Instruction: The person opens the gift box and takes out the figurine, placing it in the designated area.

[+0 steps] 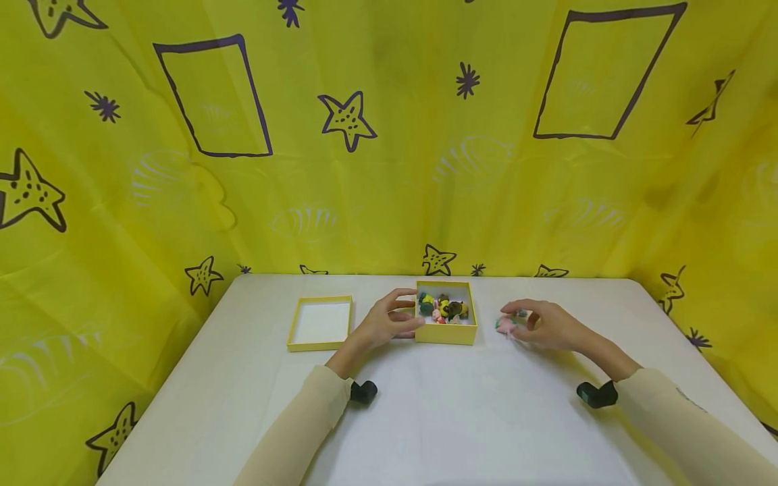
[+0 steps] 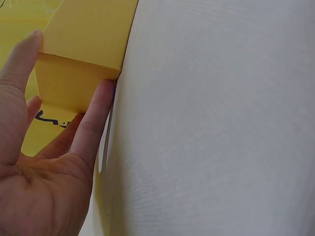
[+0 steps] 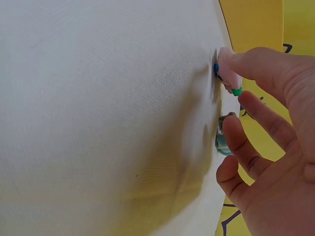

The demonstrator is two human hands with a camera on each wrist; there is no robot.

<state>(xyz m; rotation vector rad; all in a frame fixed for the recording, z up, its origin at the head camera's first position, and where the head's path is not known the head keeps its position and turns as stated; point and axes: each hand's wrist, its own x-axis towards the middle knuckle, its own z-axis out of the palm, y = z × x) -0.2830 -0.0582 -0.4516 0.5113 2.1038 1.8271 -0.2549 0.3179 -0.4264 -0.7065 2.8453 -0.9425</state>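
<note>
An open yellow box point(image 1: 446, 334) holds several small coloured figurines point(image 1: 445, 309). My left hand point(image 1: 389, 320) rests against the box's left wall, thumb at the front upper corner and fingers spread, as the left wrist view point(image 2: 49, 172) also shows. To the right of the box, my right hand point(image 1: 547, 327) pinches a pale pink figurine point(image 1: 505, 325) with green and blue parts between thumb and index finger, close to the tabletop. In the right wrist view, a teal-and-brown figurine point(image 3: 224, 140) lies beyond the other fingers, which hang loosely bent.
A shallow yellow lid point(image 1: 319, 324) with a white inside lies left of the box. White cloth covers the table point(image 1: 401, 418). Behind it hangs a yellow curtain point(image 1: 389, 202) with drawn starfish and frames.
</note>
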